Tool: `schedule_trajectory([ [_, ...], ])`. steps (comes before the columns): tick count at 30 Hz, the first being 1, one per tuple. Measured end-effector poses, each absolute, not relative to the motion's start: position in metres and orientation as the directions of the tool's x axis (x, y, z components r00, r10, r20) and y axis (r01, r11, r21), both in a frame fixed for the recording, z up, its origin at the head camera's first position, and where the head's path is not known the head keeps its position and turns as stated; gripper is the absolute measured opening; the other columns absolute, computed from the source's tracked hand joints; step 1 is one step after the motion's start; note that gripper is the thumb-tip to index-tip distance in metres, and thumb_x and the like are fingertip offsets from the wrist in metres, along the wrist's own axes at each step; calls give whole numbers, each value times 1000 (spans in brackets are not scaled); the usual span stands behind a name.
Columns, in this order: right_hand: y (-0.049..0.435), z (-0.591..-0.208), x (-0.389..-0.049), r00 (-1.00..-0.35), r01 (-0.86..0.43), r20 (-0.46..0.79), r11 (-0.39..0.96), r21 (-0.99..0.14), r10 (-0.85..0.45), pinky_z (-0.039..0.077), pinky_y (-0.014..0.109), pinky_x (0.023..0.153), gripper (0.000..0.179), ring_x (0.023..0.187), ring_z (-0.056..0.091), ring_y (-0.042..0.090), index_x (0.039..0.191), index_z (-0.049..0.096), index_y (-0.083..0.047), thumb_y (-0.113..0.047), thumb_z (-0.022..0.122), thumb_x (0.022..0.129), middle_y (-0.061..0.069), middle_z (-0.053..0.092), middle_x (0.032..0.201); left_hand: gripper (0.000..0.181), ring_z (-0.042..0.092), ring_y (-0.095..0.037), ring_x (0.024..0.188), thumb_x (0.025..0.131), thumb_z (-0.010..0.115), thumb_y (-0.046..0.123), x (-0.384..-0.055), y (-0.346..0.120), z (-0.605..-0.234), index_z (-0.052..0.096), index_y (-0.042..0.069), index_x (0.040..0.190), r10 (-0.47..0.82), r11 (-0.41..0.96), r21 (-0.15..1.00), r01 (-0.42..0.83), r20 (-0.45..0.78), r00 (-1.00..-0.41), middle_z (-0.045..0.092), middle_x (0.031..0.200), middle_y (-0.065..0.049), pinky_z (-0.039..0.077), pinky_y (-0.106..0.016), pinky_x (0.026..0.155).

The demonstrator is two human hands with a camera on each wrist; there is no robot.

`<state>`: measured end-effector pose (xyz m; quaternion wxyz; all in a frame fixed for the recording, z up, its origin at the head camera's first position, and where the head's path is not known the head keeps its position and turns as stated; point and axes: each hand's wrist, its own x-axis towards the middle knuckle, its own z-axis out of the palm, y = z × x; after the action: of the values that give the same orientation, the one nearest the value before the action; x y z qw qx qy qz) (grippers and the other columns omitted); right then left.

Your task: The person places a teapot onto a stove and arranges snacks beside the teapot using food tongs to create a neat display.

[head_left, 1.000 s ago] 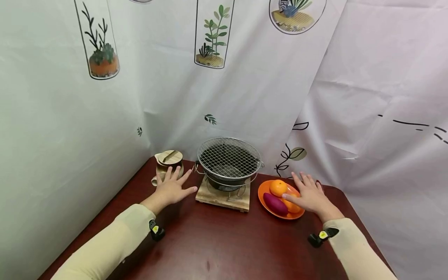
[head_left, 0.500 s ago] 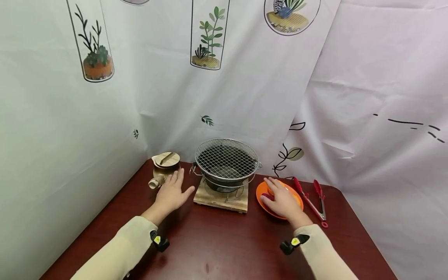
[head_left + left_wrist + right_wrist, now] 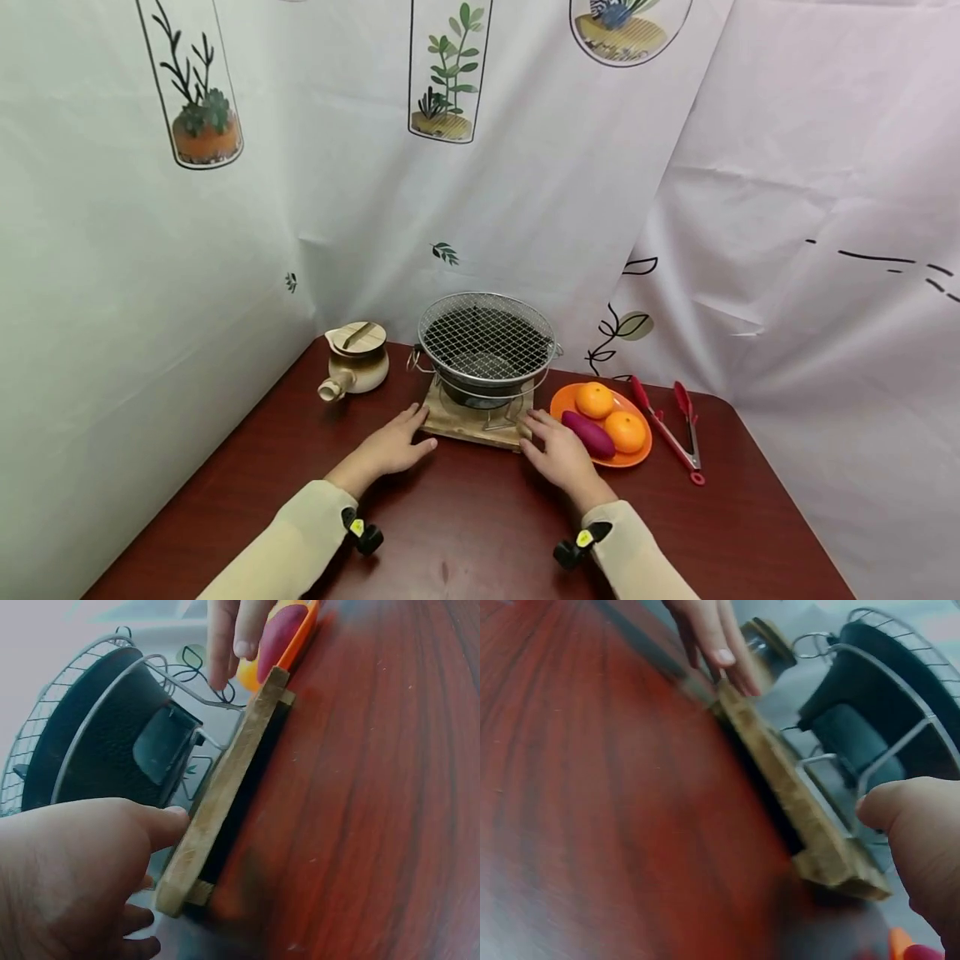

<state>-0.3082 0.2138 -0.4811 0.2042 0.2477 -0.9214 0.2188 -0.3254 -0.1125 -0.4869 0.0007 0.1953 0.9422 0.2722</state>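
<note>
A round black grill with a wire mesh top (image 3: 487, 342) stands on a square wooden board (image 3: 468, 427). My left hand (image 3: 390, 446) is at the board's left edge, fingers extended and relaxed. At the right edge is my right hand (image 3: 561, 454), its fingers loosely bent over the board's corner. In the left wrist view, my left thumb lies close to the wooden board (image 3: 225, 795). The right wrist view has my right thumb beside the grill's wire stand (image 3: 885, 754), above the wooden board (image 3: 780, 780). Whether the fingers touch the board, I cannot tell.
On the left stands a teapot-like pot (image 3: 358, 367) with a wooden lid and side handle. An orange plate (image 3: 558, 404) on the right bears two oranges (image 3: 595, 400) and a purple sweet potato (image 3: 588, 435). Red-handled tongs (image 3: 675, 442) lie beyond it. A printed curtain (image 3: 360, 208) hangs behind.
Both hands have come inward and nearer to me: the left from by the pot, the right from over the orange plate, now at the board's two sides. Plate and tongs are uncovered.
</note>
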Motion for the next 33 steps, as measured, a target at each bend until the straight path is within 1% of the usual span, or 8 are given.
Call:
schedule_trajectory([
  [5, 201, -499, -307, -800, -548, 470, 775, -315, -374, 49, 51, 101, 37, 125, 60, 34, 125, 72, -10, -18, 74, 89, 14, 63, 134, 62, 41, -44, 140, 98, 63, 33, -324, -108, -492, 46, 4, 151, 369, 776, 505, 378, 121, -921, 31, 158, -30, 39, -58, 108],
  [10, 194, -513, -307, -819, -517, 467, 782, -348, -334, 45, 51, 106, 33, 133, 54, 33, 123, 74, -12, -19, 75, 90, 12, 63, 135, 61, 52, -46, 129, 97, 65, 30, -322, -104, -495, 47, 3, 149, 358, 789, 486, 377, 135, -924, 32, 156, -31, 45, -57, 102],
  [14, 191, -520, -308, -794, -509, 533, 800, -318, -294, 47, 49, 104, 30, 129, 58, 31, 119, 76, -11, -18, 76, 89, 11, 67, 131, 64, 58, -45, 122, 94, 68, 28, -321, -102, -496, 48, 2, 149, 365, 812, 429, 396, 156, -918, 34, 154, -33, 49, -55, 98],
  [19, 189, -524, -310, -737, -547, 611, 787, -286, -289, 50, 50, 100, 28, 123, 62, 33, 114, 77, -8, -12, 79, 86, 12, 70, 123, 68, 64, -44, 113, 92, 71, 28, -318, -98, -498, 46, 1, 149, 350, 832, 398, 386, 164, -922, 34, 153, -35, 52, -53, 92],
  [24, 190, -526, -310, -713, -563, 635, 783, -265, -298, 51, 49, 98, 30, 122, 63, 33, 114, 77, -8, -9, 80, 84, 13, 71, 122, 67, 67, -43, 107, 92, 71, 26, -317, -92, -502, 47, -4, 147, 331, 828, 409, 383, 195, -923, 34, 152, -37, 54, -52, 88],
  [29, 194, -525, -309, -720, -560, 627, 782, -273, -296, 51, 50, 98, 31, 123, 62, 33, 115, 77, -8, -8, 80, 84, 13, 71, 122, 65, 63, -45, 113, 90, 71, 21, -317, -85, -504, 49, -8, 144, 301, 807, 457, 374, 226, -927, 35, 149, -40, 53, -52, 93],
  [33, 196, -524, -311, -710, -561, 640, 786, -261, -294, 51, 50, 97, 30, 121, 63, 35, 113, 77, -7, -6, 79, 83, 13, 71, 121, 62, 62, -46, 116, 89, 70, 19, -316, -80, -501, 52, -8, 141, 278, 803, 471, 364, 245, -929, 38, 147, -40, 52, -52, 95],
])
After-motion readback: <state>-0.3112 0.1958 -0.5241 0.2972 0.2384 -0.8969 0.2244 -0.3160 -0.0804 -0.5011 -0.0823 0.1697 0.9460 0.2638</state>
